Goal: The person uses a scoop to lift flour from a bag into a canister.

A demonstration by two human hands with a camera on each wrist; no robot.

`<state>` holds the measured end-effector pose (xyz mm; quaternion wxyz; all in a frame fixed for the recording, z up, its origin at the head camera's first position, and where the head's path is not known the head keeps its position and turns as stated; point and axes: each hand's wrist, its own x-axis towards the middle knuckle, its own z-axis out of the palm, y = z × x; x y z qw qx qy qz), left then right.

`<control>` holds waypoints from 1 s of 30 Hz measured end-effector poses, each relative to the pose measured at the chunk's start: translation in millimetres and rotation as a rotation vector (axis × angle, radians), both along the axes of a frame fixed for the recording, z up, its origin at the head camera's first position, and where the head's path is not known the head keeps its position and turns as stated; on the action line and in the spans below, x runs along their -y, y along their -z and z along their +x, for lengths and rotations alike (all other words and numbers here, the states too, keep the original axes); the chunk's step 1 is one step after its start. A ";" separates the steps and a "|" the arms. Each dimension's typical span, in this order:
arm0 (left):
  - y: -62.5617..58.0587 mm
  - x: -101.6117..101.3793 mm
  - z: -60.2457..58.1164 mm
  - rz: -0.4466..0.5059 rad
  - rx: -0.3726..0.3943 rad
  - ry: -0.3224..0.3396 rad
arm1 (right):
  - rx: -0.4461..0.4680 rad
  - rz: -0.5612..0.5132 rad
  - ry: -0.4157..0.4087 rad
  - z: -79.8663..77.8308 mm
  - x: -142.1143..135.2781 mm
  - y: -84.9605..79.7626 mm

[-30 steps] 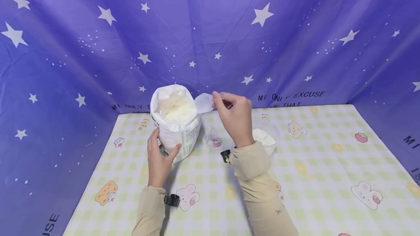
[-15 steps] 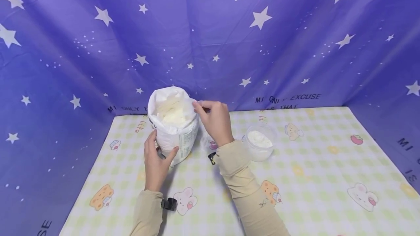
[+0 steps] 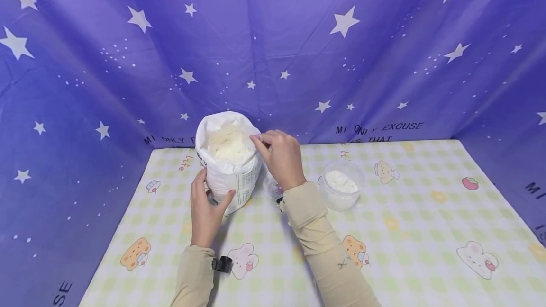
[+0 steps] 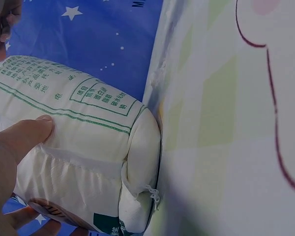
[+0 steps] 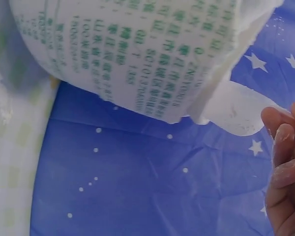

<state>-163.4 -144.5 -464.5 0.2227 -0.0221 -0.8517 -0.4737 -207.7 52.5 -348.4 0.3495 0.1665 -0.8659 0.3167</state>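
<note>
A white bag of white powder (image 3: 239, 181) stands with its top gaping, and creamy white powder (image 3: 228, 143) fills the mouth. My left hand (image 3: 206, 214) holds its near left side, thumb on the front and fingers round the left. At the bag's right rim my right hand (image 3: 281, 158) pinches the end of a translucent plastic scoop (image 5: 238, 108). In the right wrist view the scoop's rounded blade shows beside the rim; the head view barely shows it. White dust coats the right fingertips (image 5: 285, 135).
Right of the right hand stands a clear round tub (image 3: 341, 198) with white powder in it. Crumpled clear plastic (image 3: 270, 186) lies between bag and tub, partly behind the right wrist. A checked tablecloth (image 3: 409, 259) covers the table, and a blue star-patterned curtain (image 3: 294, 37) hangs behind.
My right hand has moved left with the scoop, from beside the bag to its right rim. The tub has come into fuller view. My left hand keeps its place on the bag.
</note>
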 end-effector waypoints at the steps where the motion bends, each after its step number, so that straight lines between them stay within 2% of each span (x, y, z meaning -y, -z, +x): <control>1: 0.0 0.1 0.0 0.000 0.001 -0.001 | 0.011 0.006 0.002 -1.1 0.2 1.1; 10: -0.4 -0.3 -0.9 -0.003 0.000 -0.003 | 0.107 0.071 0.000 -14.2 3.6 6.2; 23: -1.0 -0.6 0.0 0.012 0.019 0.001 | 0.333 0.082 -0.043 -32.7 11.0 -2.9; 30: -0.6 -0.9 -0.7 0.010 0.019 -0.001 | 0.479 0.052 -0.107 -42.3 17.1 -1.2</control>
